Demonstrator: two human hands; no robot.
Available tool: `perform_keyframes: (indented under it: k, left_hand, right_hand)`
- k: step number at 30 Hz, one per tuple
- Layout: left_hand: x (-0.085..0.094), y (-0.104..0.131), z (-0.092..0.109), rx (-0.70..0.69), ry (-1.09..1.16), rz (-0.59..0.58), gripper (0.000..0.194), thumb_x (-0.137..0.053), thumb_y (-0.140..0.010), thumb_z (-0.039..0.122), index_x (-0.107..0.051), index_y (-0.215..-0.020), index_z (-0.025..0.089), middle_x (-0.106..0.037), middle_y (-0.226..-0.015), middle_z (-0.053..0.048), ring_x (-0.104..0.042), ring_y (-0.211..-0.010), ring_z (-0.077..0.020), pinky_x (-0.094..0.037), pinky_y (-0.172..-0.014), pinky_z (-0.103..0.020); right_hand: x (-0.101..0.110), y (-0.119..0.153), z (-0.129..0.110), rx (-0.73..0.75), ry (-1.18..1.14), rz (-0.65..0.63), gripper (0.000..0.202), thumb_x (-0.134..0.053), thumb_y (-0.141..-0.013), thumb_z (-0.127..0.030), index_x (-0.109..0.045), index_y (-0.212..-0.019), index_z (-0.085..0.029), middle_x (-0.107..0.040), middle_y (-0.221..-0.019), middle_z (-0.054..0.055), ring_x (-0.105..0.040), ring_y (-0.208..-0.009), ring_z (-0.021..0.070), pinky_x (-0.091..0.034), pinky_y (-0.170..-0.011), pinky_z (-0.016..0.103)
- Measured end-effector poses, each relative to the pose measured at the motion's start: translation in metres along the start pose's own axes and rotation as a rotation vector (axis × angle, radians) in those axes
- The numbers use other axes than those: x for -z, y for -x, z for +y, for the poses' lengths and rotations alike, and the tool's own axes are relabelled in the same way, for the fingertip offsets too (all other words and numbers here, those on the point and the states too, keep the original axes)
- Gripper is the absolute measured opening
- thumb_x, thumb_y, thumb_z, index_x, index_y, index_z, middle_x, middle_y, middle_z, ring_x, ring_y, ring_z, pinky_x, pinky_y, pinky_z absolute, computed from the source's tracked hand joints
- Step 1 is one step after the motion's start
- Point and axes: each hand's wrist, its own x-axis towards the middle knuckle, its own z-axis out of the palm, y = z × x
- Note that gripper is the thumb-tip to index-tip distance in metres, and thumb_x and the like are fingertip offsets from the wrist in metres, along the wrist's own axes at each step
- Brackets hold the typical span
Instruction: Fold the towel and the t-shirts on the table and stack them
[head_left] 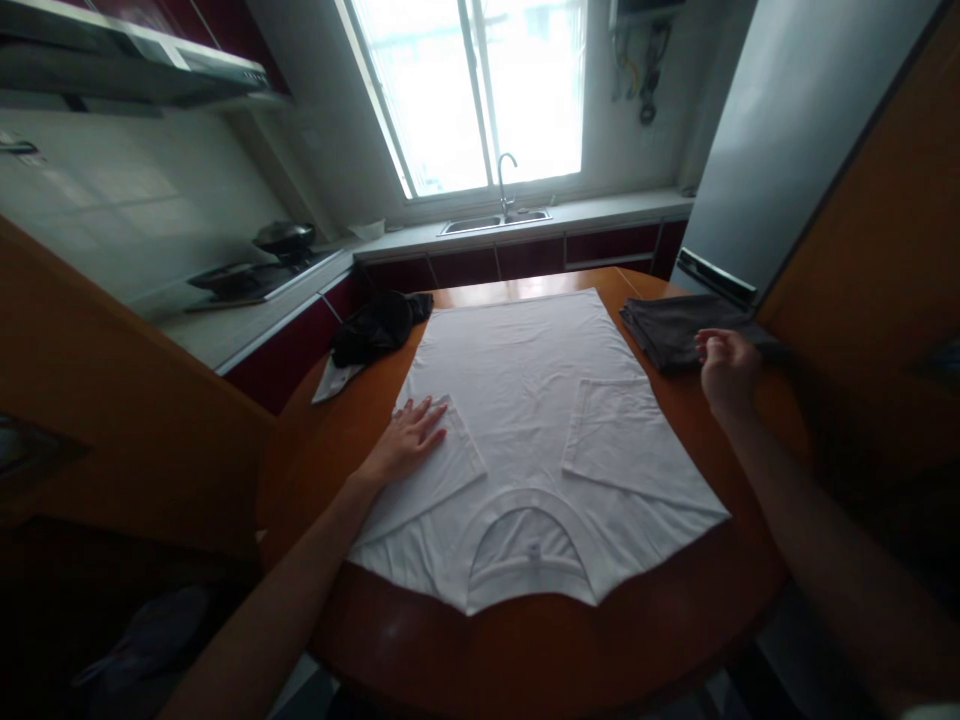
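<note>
- White T-shirt (517,370), one: on the wooden table (660,610), spread front up, collar (525,505) nearest the person, hem away; both sleeves turned inward over the chest; light creases throughout.
- Left hand (409,440): on the shirt's left-side sleeve, palm down, fingers spread, pinching nothing that I can see.
- Right hand (726,368): raised, off the shirt's right side, fingers curled; from where I stand I cannot tell whether the fingertips meet or hold anything.
- Dark grey folded cloth (660,325): right of the shirt's hem end, behind the right hand; contact with the hand unclear.
- Black fabric item (375,328): left of the shirt's hem end, a pale flat piece (335,378) just beside it.
- Sink (472,225) and window (427,100): beyond the shirt's hem.
- Hazards, in my judgement: a sideways slide of the left palm could drag the sleeve out of line and ruck the chest; a careless sweep of the right hand could knock the grey cloth askew; thin fabric, lifted unevenly, would likely crease.
</note>
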Motion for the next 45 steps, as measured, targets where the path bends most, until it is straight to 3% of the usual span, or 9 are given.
perform_keyframes:
  k: [6, 11, 13, 17, 20, 31, 38, 41, 45]
  left_hand:
    - [0.002, -0.001, -0.007, 0.031, 0.086, 0.059, 0.064, -0.035, -0.1, 0.059, -0.042, -0.154, 0.026, -0.035, -0.163, -0.009, -0.026, -0.152, -0.0319, -0.023, -0.122, -0.056]
    - [0.018, 0.008, -0.035, 0.346, 0.215, 0.42, 0.052, -0.041, -0.095, 0.035, -0.059, -0.139, 0.013, -0.06, -0.141, -0.016, -0.052, -0.135, -0.0292, -0.038, -0.117, -0.045]
    - [0.022, 0.012, -0.046, 0.427, 0.237, 0.491, 0.046, -0.044, -0.091, 0.031, -0.067, -0.125, 0.01, -0.067, -0.126, -0.018, -0.063, -0.119, -0.0291, -0.047, -0.108, -0.043]
    - [0.019, 0.014, -0.052, 0.43, 0.257, 0.465, 0.035, -0.051, -0.089, 0.032, -0.074, -0.106, 0.013, -0.073, -0.105, -0.014, -0.069, -0.091, -0.0246, -0.056, -0.09, -0.038]
    - [0.014, 0.012, -0.046, 0.379, 0.283, 0.428, 0.031, -0.055, -0.088, 0.032, -0.075, -0.107, 0.017, -0.073, -0.101, -0.009, -0.068, -0.087, -0.0208, -0.056, -0.085, -0.033]
    - [0.018, 0.017, -0.032, 0.469, 0.109, 0.319, 0.028, -0.061, -0.09, 0.037, -0.076, -0.111, 0.027, -0.066, -0.115, -0.009, -0.058, -0.107, -0.0302, -0.047, -0.097, -0.045]
    - [0.02, 0.016, -0.029, 0.508, 0.143, 0.298, 0.03, -0.062, -0.089, 0.038, -0.076, -0.112, 0.025, -0.066, -0.12, -0.011, -0.059, -0.112, -0.0315, -0.047, -0.1, -0.046]
    - [0.022, 0.017, -0.029, 0.472, 0.179, 0.352, 0.031, -0.06, -0.089, 0.034, -0.074, -0.114, 0.021, -0.066, -0.122, -0.011, -0.06, -0.116, -0.0303, -0.046, -0.105, -0.046]
    - [0.027, 0.019, -0.022, 0.275, 0.247, 0.447, 0.04, -0.051, -0.093, 0.032, -0.067, -0.126, 0.016, -0.066, -0.13, -0.012, -0.059, -0.124, -0.0254, -0.043, -0.112, -0.039]
  right_hand:
    - [-0.012, 0.021, -0.015, 0.027, -0.007, -0.127, 0.027, -0.047, -0.087, -0.031, -0.069, -0.095, -0.019, -0.073, -0.092, 0.007, -0.067, -0.077, 0.0214, -0.053, -0.068, 0.033]
    - [-0.013, 0.026, -0.013, 0.038, 0.003, -0.187, 0.029, -0.05, -0.087, -0.033, -0.071, -0.098, -0.016, -0.073, -0.094, 0.009, -0.067, -0.075, 0.0195, -0.052, -0.067, 0.031]
    - [-0.012, 0.026, -0.009, 0.046, 0.008, -0.188, 0.028, -0.05, -0.087, -0.032, -0.071, -0.098, -0.017, -0.074, -0.093, 0.009, -0.067, -0.074, 0.0194, -0.051, -0.066, 0.031]
    - [-0.013, 0.025, -0.003, 0.044, -0.004, -0.178, 0.026, -0.052, -0.086, -0.031, -0.072, -0.099, -0.019, -0.074, -0.092, 0.009, -0.067, -0.071, 0.0208, -0.051, -0.062, 0.032]
    - [-0.014, 0.028, -0.004, 0.028, -0.015, -0.19, 0.026, -0.053, -0.086, -0.03, -0.072, -0.1, -0.02, -0.074, -0.092, 0.009, -0.068, -0.07, 0.0212, -0.051, -0.061, 0.033]
    - [-0.015, 0.033, -0.016, -0.047, -0.008, -0.244, 0.024, -0.054, -0.081, -0.03, -0.072, -0.093, -0.019, -0.074, -0.089, 0.009, -0.067, -0.067, 0.0213, -0.049, -0.058, 0.032]
    - [-0.014, 0.036, -0.024, -0.046, 0.041, -0.278, 0.023, -0.054, -0.081, -0.029, -0.073, -0.088, -0.018, -0.07, -0.072, 0.006, -0.066, -0.063, 0.0218, -0.046, -0.058, 0.031]
    - [-0.015, 0.038, -0.026, -0.045, 0.039, -0.293, 0.023, -0.055, -0.081, -0.03, -0.073, -0.086, -0.017, -0.069, -0.069, 0.006, -0.065, -0.062, 0.0217, -0.045, -0.058, 0.031]
    - [-0.016, 0.038, -0.024, -0.03, 0.047, -0.304, 0.023, -0.055, -0.081, -0.029, -0.073, -0.087, -0.017, -0.071, -0.073, 0.007, -0.066, -0.064, 0.0213, -0.046, -0.059, 0.03]
